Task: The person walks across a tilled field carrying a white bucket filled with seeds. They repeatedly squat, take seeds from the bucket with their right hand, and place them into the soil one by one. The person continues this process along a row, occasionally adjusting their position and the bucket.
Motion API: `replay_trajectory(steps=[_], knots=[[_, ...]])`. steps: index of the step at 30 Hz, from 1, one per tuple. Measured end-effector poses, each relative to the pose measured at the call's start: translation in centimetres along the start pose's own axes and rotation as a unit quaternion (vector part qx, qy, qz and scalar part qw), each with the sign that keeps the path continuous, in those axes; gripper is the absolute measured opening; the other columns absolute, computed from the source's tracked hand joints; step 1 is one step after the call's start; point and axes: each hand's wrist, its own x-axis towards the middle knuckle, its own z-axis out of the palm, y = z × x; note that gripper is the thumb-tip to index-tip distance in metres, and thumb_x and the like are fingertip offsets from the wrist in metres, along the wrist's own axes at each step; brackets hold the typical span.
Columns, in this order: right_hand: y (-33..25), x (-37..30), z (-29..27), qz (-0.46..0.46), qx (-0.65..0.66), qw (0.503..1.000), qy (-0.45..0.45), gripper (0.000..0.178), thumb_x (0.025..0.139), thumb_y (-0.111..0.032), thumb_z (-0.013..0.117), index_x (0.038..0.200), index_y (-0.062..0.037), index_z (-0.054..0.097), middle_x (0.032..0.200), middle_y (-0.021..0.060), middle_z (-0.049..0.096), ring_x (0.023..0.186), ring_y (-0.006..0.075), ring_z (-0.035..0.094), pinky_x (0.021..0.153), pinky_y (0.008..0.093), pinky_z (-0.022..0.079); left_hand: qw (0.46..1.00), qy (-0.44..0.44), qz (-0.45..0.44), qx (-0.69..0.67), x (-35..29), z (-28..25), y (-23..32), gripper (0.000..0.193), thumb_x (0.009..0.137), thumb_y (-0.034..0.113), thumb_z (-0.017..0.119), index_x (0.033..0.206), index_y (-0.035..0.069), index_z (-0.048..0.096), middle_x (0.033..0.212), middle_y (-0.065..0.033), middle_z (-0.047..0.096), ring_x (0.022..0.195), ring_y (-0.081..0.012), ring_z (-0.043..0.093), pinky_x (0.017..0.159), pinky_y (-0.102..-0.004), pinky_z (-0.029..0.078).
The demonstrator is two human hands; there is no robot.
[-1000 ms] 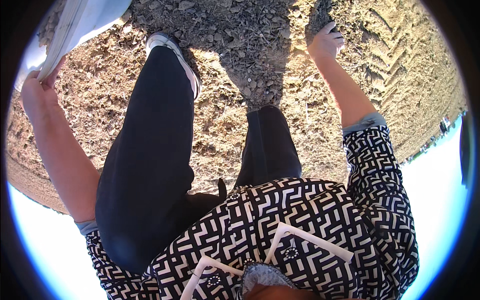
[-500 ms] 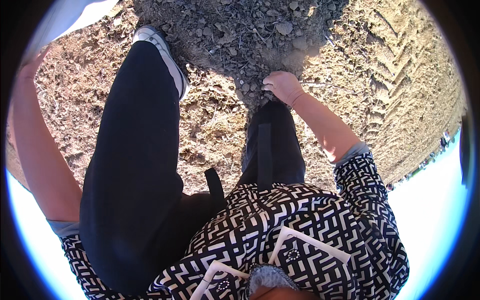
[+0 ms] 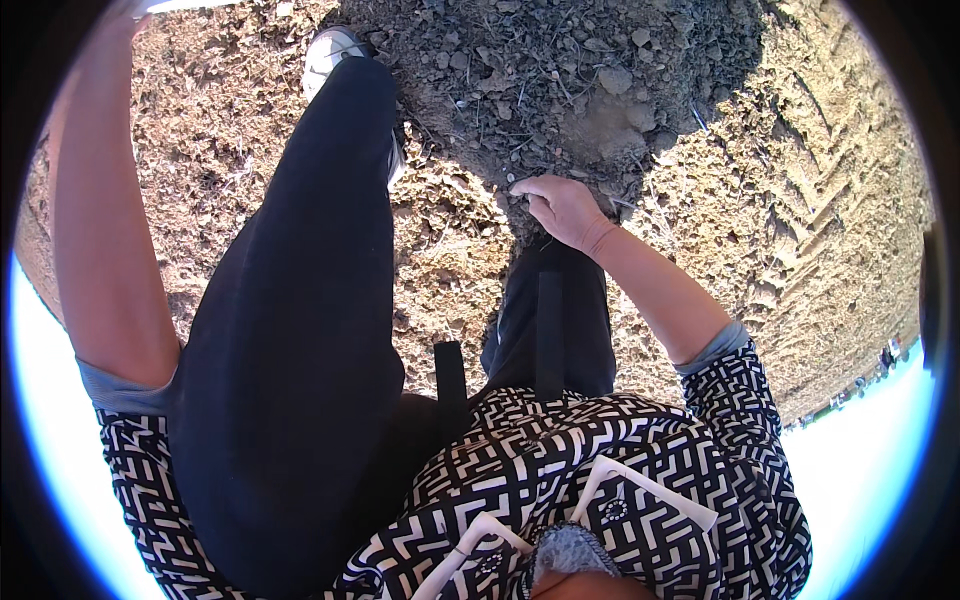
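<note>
My right hand is low over the soil just beyond my right knee. Its thumb and forefinger are pinched together, and whatever they hold is too small to make out. A small pale bit lies by the fingertips on the shaded, clumpy soil. My left arm stretches forward along the left rim, and my left hand is at the upper left corner. Its fingers are mostly cut off there, against the edge of a white sheet-like thing, of which only a strip shows.
My left foot in a light shoe is planted ahead on the ground. Dry, crumbly soil with straw bits lies between my legs. Tyre tracks run along the right. Several clods lie in the shadow ahead.
My left hand and the white thing have moved forward, mostly out of view. My right hand has shifted slightly nearer, with its fingertips pointing further left. The whole view has also shifted a little.
</note>
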Motion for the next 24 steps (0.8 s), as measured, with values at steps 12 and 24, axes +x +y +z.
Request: replay_trajectory(steps=[12,24], knots=[[-4.3,9.5,9.9,-0.126,-0.313,0.929,-0.151,0.019,0.072,-0.014,0.063,0.073,0.0045,0.065,0.064,0.0129,0.059,0.059,0.0225,0.057,0.045,0.0380,0.045,0.998,0.017,-0.012,-0.066,1.0,1.6,0.8,0.042,0.093,0.004,0.026,0.126,-0.021,0.026,0.128,-0.0330,0.036,0.117,-0.0472,0.046,0.092,-0.0611,0.049],[-3.3,7.7,-6.3,0.123,0.533,0.814,-0.194,0.010,0.078,-0.012,0.068,0.084,-0.0063,0.063,0.073,-0.0013,0.059,0.062,0.0083,0.053,0.052,0.0218,0.041,0.991,0.086,0.005,-0.107,-0.6,3.4,2.1,0.041,0.090,0.000,0.037,0.126,-0.019,0.030,0.122,-0.0301,0.041,0.106,-0.0430,0.053,0.077,-0.0511,0.057]])
